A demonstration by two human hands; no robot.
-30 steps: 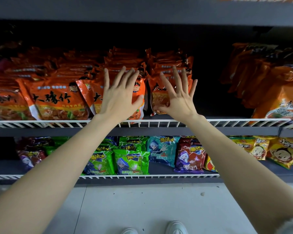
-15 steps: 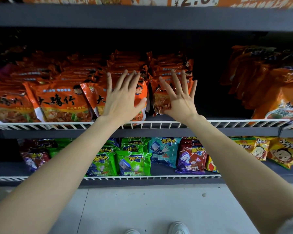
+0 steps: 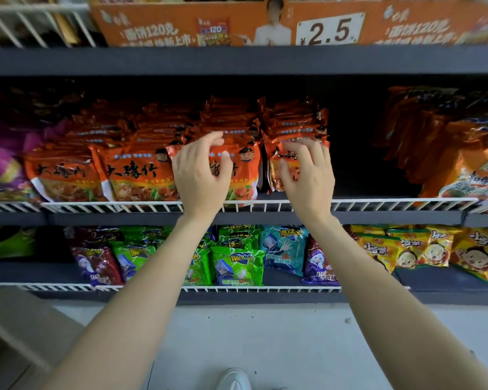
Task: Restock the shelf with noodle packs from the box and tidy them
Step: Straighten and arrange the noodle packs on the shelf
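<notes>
Orange noodle packs (image 3: 141, 175) stand upright in several rows on the middle shelf, behind a white wire rail (image 3: 378, 204). My left hand (image 3: 200, 175) hovers in front of the third row's front pack (image 3: 245, 170), its fingers loosely curled near the pack's top edge. My right hand (image 3: 307, 173) is before the rightmost row's front pack (image 3: 275, 161), fingers curled the same way. Neither hand visibly holds a pack. Both hands hide part of the pack fronts.
A dark gap (image 3: 355, 153) lies right of the rows, then other orange packs (image 3: 462, 164). Purple packs (image 3: 0, 164) sit far left. Small snack bags (image 3: 237, 263) fill the lower shelf. A pale box corner (image 3: 26, 319) shows lower left. An orange price sign (image 3: 330, 30) hangs above.
Both hands were spread flat against the front packs; now their fingers have curled and drawn slightly back. The view has tilted upward, showing the price sign.
</notes>
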